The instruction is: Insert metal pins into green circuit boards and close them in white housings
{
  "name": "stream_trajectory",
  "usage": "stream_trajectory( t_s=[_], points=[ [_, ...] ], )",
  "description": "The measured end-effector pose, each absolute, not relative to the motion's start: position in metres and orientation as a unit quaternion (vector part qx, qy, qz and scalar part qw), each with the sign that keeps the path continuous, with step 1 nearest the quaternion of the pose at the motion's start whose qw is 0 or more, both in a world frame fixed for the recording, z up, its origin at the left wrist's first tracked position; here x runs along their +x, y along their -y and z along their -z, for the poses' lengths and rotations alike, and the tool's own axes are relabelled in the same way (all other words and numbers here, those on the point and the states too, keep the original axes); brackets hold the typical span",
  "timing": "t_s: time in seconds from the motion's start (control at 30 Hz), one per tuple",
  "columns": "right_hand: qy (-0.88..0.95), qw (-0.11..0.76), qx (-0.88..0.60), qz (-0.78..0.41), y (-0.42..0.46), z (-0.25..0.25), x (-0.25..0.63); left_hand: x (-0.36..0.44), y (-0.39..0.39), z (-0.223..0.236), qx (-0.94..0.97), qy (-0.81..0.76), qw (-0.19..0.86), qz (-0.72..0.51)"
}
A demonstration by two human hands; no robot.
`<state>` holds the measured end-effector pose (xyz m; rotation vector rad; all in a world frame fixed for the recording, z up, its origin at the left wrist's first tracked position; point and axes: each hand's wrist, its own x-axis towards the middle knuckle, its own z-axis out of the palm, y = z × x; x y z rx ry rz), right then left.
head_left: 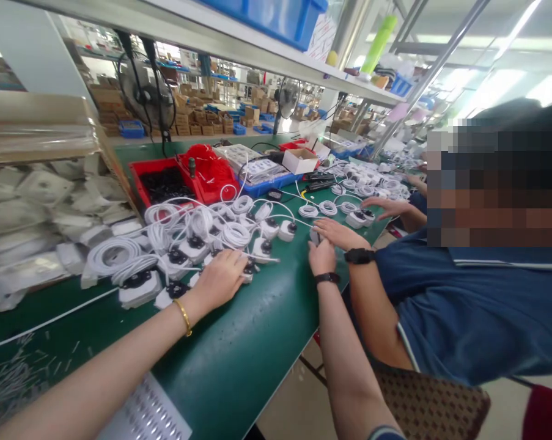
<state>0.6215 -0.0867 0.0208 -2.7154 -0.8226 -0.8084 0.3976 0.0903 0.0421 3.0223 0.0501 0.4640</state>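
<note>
Partially hidden: a white plug [247, 277] at the near right edge of the cord pile [236, 234] (landmark) lies beneath the left hand [221, 276]; only its end shows past the fingers. Left hand pose: palm down, wrist low, forearm slanting in from the lower left. Grip state cannot be told—the palm covers the contact.

Right hand [322, 259]: right of the pile, forearm rising from below, fingers curled and grasping a grey piece [315, 236]. Most of this piece is obscured by those fingers and by a co-worker's hand [336, 233] just beyond. Nearer than the pile, a light plate [153, 410] is cut off by the lower border—its outer portion lies behind the left forearm.
</note>
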Motion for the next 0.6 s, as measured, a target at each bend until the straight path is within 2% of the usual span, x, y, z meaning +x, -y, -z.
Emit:
stream_trajectory(
  t_s=[0.2,0.47,0.6],
  points=[
    [0.304,0.177,-0.932,0.084,0.061,-0.011,0.568,0.412,-0.066,-0.030,0.983,-0.067,0.057,-0.161],
    [0.376,0.194,-0.905,-0.042,0.011,-0.033,0.568,0.386,-0.052,-0.019,0.975,-0.043,0.124,-0.177],
    [0.352,0.201,-0.911,-0.072,0.012,-0.028,0.566,0.378,-0.052,-0.019,0.982,-0.054,0.103,-0.151]
  ],
)
